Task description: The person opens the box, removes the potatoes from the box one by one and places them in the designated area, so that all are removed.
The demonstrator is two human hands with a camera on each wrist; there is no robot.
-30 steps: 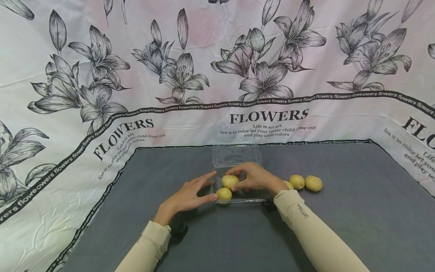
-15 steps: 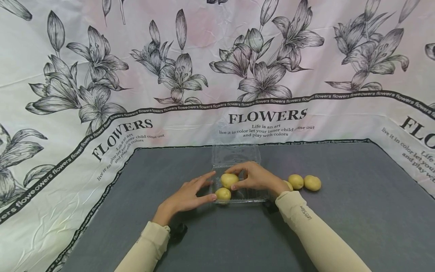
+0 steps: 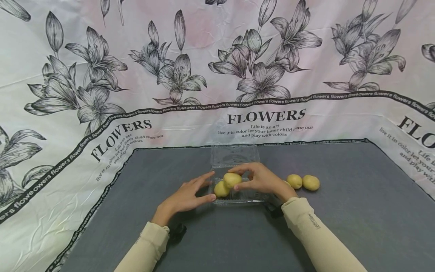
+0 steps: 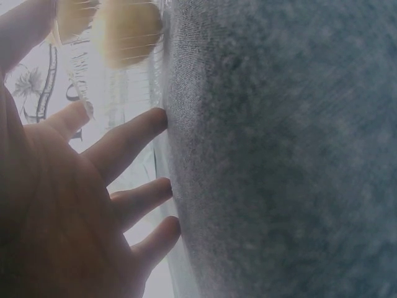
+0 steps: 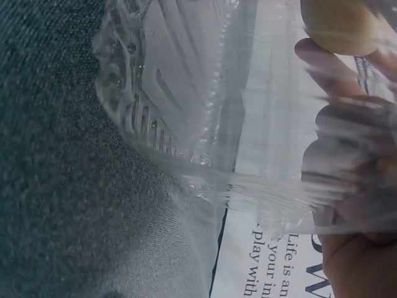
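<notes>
In the head view, a clear plastic clamshell box (image 3: 238,202) stands between my hands with its lid (image 3: 234,154) tipped back. My right hand (image 3: 263,180) pinches a yellow potato (image 3: 232,180) between thumb and fingers, over the box's left half. A second potato (image 3: 221,189) lies in the box, just left of and below the held one; whether they touch I cannot tell. My left hand (image 3: 187,194) is spread at the box's left side, fingertips at the wall. In the left wrist view, those fingers (image 4: 133,139) are nearly straight, with a potato (image 4: 129,34) seen through the plastic.
Two more potatoes, a nearer one (image 3: 294,181) and a farther one (image 3: 310,183), lie on the grey tabletop (image 3: 340,226) right of the box. My right wrist partly covers the area beside them. A flower-printed cloth (image 3: 190,132) hangs behind the table.
The held potato has shifted slightly right and up in my right hand. The potato in the box has moved back a little. My left hand stays nearly in place.
</notes>
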